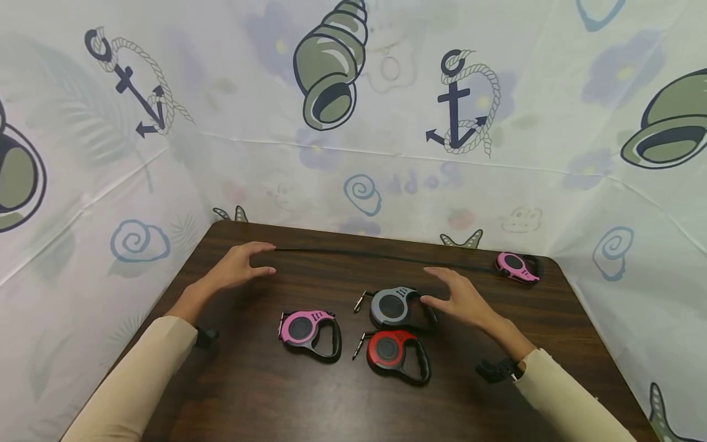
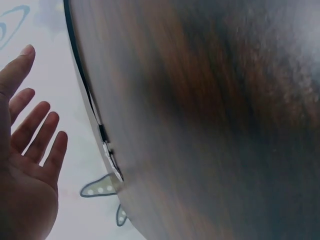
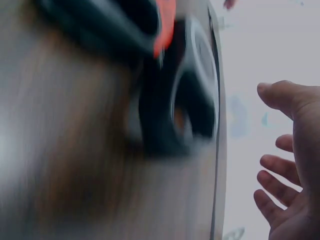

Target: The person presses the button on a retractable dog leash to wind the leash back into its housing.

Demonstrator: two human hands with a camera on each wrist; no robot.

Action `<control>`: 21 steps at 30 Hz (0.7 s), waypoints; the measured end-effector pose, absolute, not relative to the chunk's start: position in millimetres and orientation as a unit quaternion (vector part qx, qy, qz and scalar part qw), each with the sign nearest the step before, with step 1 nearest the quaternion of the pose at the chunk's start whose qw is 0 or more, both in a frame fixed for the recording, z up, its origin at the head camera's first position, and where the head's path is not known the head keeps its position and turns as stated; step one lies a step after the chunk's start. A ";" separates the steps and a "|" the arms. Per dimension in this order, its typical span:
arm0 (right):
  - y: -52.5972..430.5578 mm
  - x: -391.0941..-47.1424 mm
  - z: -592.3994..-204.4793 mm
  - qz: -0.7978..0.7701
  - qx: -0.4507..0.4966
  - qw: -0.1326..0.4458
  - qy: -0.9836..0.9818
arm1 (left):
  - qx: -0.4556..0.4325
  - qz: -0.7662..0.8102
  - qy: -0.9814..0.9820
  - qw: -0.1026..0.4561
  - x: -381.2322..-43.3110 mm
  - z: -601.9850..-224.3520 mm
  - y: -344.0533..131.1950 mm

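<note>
My left hand hovers at the table's far left, fingers and thumb spread with nothing between them. Near it ends a black leash strap, pulled out along the back edge from a pink retractable dog leash at the far right. The left wrist view shows the strap's metal clip lying on the table, apart from the hand. My right hand is held with loosely bent fingers beside the handle of a grey retractable leash. In the right wrist view that hand is empty, and the leashes are blurred.
In front of the grey leash lies a red retractable leash, its metal clip pointing left. Another pink leash lies to their left. The brown wooden table is enclosed at the back and sides by printed white cloth.
</note>
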State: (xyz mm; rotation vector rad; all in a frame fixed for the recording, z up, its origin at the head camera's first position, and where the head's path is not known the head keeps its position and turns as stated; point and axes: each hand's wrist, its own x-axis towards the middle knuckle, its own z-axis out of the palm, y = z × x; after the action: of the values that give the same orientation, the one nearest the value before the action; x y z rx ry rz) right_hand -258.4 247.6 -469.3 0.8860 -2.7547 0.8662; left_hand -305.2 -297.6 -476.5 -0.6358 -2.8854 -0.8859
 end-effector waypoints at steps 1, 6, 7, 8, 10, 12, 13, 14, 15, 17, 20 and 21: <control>256.1 -260.1 -469.6 0.280 0.284 0.064 -0.915 | -0.205 -0.285 -0.936 0.032 -306.6 -477.6 -299.5; 297.8 -269.8 -471.5 0.240 0.258 0.082 -0.932 | -0.200 -0.273 -0.940 0.043 -314.0 -483.1 -308.5; 306.0 -271.3 -471.1 0.232 0.252 0.082 -0.936 | -0.200 -0.271 -0.941 0.045 -315.4 -484.1 -309.8; 314.0 -273.0 -471.1 0.224 0.248 0.082 -0.939 | -0.198 -0.270 -0.941 0.045 -316.6 -484.8 -310.8; 330.4 -276.7 -472.1 0.205 0.239 0.085 -0.945 | -0.195 -0.267 -0.943 0.045 -319.1 -486.1 -312.2; 345.5 -279.2 -472.9 0.191 0.227 0.084 -0.951 | -0.190 -0.264 -0.945 0.040 -321.8 -487.6 -313.4; 353.0 -280.7 -473.8 0.187 0.221 0.084 -0.954 | -0.187 -0.261 -0.946 0.036 -323.4 -488.7 -313.9; 360.0 -282.1 -474.9 0.181 0.214 0.085 -0.956 | -0.185 -0.258 -0.948 0.032 -325.0 -489.8 -314.3; 367.0 -282.9 -476.0 0.175 0.205 0.085 -0.959 | -0.184 -0.256 -0.949 0.028 -326.8 -491.0 -314.5; 380.3 -284.8 -478.0 0.171 0.187 0.083 -0.964 | -0.182 -0.250 -0.951 0.023 -330.3 -493.6 -314.6; 398.1 -287.4 -481.4 0.168 0.157 0.075 -0.970 | -0.179 -0.246 -0.952 0.021 -335.0 -497.1 -314.3; 403.8 -287.9 -482.8 0.169 0.146 0.067 -0.972 | -0.177 -0.246 -0.953 0.021 -336.5 -498.1 -314.1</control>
State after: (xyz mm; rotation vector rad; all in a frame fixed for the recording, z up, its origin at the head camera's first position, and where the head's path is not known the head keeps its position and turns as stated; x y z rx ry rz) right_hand -287.9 403.8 -482.8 0.4408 -2.9301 0.5094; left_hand -336.5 -314.1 -498.1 -0.5497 -2.9531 -0.7624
